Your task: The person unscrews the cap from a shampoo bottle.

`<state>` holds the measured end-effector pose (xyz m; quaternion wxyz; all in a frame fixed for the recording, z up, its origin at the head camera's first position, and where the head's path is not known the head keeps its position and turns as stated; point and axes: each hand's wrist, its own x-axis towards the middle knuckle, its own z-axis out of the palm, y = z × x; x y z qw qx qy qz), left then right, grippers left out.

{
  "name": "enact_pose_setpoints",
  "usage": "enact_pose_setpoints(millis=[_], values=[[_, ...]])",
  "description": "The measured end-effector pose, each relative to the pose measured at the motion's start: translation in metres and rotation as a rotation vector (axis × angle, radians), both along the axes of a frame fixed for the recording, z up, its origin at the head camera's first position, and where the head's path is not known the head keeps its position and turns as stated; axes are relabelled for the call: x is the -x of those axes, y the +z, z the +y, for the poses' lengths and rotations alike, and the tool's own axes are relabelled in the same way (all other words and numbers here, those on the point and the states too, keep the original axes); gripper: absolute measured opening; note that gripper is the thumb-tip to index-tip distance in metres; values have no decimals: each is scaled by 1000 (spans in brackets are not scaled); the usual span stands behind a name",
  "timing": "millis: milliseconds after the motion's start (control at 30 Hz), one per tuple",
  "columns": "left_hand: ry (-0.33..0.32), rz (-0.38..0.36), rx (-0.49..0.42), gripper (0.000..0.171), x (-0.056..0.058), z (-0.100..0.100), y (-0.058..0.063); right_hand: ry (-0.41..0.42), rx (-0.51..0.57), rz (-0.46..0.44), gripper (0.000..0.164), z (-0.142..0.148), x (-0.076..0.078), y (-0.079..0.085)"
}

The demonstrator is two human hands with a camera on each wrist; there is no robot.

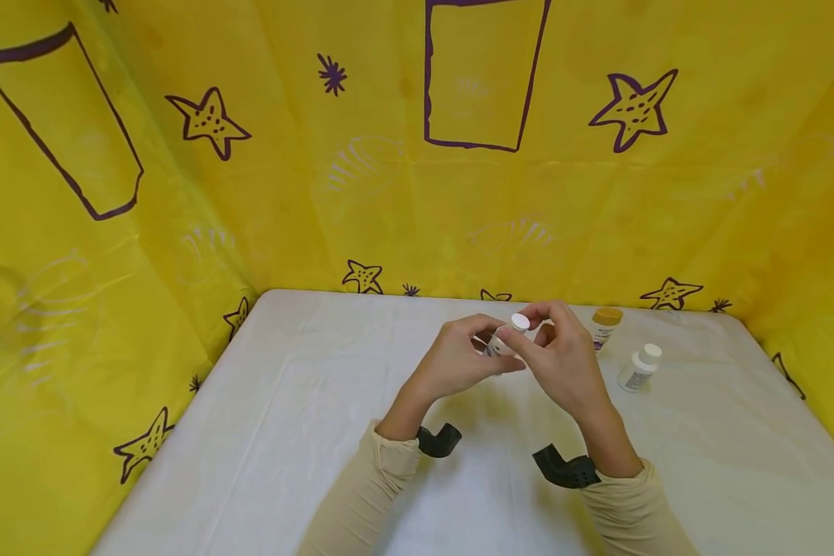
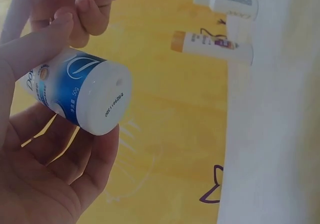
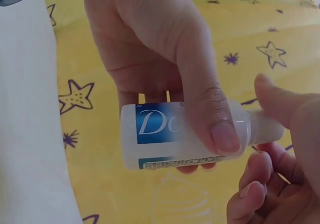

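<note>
One bottle aloft: the small white bottle [image 3: 150, 124] with the blue label is held above the table [image 1: 285, 448], between both hands and tilted; the left wrist view shows its base [image 2: 107, 101] facing the camera.
Left hand [image 1: 455, 359]: thumb laid along the bottle's side, fingers curled round behind it, so the body's weight appears to rest in this grip.
Right hand [image 1: 566, 355]: thumb on one side of the white cap [image 3: 265, 129], fingers curled on the other; how firmly they pinch cannot be told.
Slip: the smooth, rounded body could turn or slide inside the left grip if the cap is twisted hard, probably because the thumb bears on only part of the side.
Cap fit: it sits on the neck, but tight or loose cannot be told; if loose, the tilt might let contents leak, or the cap might drop.
Squeeze: pressing hard on the body could push contents out if the cap came away.
Neighbours: the orange-capped bottle [image 1: 603, 332] stands just beside the right hand, the other white bottle [image 1: 638, 376] a little farther off; a careless sideways sweep could topple the nearer one.
Drop: a fallen bottle would likely roll, being round.
</note>
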<state>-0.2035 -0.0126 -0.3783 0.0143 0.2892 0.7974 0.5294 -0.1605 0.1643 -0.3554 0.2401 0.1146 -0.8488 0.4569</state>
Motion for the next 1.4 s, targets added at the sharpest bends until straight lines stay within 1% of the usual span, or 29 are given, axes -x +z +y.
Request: enact_pose_setpoints(millis=[100, 267, 367, 467, 567, 667, 767, 867, 933, 1067, 1167, 1267, 1400], values=[[5, -1, 7, 35, -1, 0, -1, -2, 4, -1, 29, 0, 0, -1], [4, -9, 14, 37, 0, -1, 0, 51, -19, 10, 26, 2, -1, -2], [13, -9, 15, 40, 1, -2, 1, 105, -53, 53, 34, 4, 0, -2], [21, -13, 20, 41, 2, -3, 1, 179, -67, 82, 39, 5, 0, -2], [18, -10, 26, 42, 2, -3, 0, 233, -68, 78, 40, 6, -1, -2], [18, -4, 31, 42, 3, -4, 0, 261, -71, 62, 45, 7, -1, -1], [18, 3, 23, 41, 4, -4, -1, 252, -94, 45, 57, 7, -1, -1], [16, 8, 11, 40, 4, -5, -1, 219, -95, 28, 68, 6, -1, -1], [15, 0, 2, 39, 4, -5, -1, 189, -71, 16, 65, 5, -1, -2], [14, -27, -1, 38, 3, -4, -1, 112, -7, 13, 44, 3, 0, -4], [11, -43, 2, 38, 2, -3, -2, 67, 4, 30, 36, 2, 1, -3], [3, -40, 11, 38, 1, -3, -2, 49, -9, 38, 33, 2, 1, -3], [-2, -25, 21, 39, 1, -2, 0, 60, -22, 52, 32, 2, 1, -3]])
